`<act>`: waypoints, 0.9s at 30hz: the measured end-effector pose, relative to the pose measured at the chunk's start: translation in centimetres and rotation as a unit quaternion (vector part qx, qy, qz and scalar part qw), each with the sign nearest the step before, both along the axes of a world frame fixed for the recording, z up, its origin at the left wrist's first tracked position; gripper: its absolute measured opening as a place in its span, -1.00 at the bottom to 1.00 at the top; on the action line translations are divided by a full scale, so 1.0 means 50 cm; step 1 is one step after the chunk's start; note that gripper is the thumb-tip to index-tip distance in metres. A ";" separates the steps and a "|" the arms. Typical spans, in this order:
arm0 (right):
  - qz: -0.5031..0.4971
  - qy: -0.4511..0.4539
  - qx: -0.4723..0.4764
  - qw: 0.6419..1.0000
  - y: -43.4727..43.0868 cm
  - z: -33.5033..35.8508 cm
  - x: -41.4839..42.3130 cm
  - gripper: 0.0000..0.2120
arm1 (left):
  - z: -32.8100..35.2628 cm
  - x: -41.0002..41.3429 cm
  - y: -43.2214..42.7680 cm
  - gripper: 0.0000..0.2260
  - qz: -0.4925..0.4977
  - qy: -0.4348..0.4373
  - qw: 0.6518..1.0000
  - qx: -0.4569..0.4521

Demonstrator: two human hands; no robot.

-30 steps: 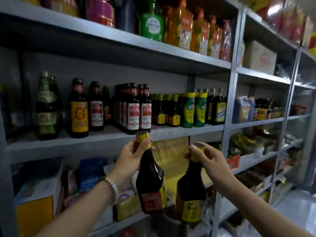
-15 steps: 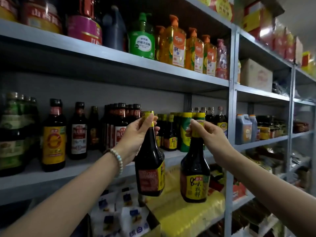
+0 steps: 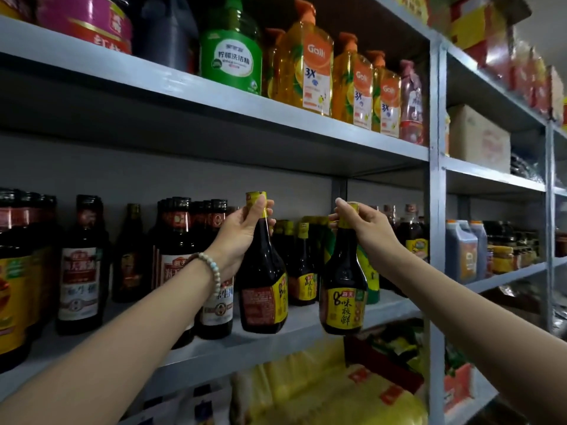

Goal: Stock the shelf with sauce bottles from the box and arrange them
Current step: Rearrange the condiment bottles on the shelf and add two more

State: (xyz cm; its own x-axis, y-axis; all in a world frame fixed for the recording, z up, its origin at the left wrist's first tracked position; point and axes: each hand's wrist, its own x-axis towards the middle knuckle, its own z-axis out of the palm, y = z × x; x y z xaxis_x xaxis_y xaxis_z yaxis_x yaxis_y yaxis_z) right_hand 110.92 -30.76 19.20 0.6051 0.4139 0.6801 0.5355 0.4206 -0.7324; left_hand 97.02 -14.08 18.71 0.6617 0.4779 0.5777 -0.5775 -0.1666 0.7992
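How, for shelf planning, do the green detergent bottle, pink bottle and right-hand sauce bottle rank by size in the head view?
Largest: green detergent bottle and sauce bottle in right hand, alike, latter nearer.
Smallest: pink bottle.

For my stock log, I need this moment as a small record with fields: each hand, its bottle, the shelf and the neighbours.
left: left grip holds the left sauce bottle by its neck
right: right grip holds the right sauce bottle by its yellow-wrapped neck
left bottle place: at the front edge of the middle shelf; cannot tell if it stands
right bottle place: in the air before the shelf edge
neighbours: yellow-label bottles behind; red-label bottles at left
shelf above: orange detergent bottles
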 end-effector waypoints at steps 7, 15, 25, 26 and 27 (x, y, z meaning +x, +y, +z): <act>0.064 -0.022 0.001 0.998 0.069 0.014 0.129 -0.65 | -0.004 0.108 0.039 -0.72 0.074 -0.002 0.997 0.015; 0.116 -0.030 -0.018 0.993 0.144 0.003 0.225 -0.67 | -0.018 0.201 0.065 -0.71 0.136 0.003 0.991 -0.006; 0.129 -0.037 -0.050 0.990 0.194 -0.034 0.279 -0.71 | -0.055 0.231 0.089 -0.76 0.168 0.038 0.985 0.019; 0.136 -0.041 -0.052 0.988 0.194 -0.039 0.284 -0.74 | -0.060 0.232 0.090 -0.75 0.171 0.043 0.984 0.021; 0.141 -0.045 -0.049 0.988 0.194 -0.043 0.285 -0.75 | -0.065 0.235 0.091 -0.73 0.171 0.045 0.984 0.021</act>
State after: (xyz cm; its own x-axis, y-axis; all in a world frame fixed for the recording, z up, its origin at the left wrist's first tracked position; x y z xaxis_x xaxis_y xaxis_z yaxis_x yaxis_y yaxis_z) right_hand 125.17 -21.07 17.06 0.3959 0.6242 0.6735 0.4718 0.4909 -0.7324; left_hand 108.76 -9.55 15.44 0.5162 0.6579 0.5483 -0.4097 -0.3725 0.8327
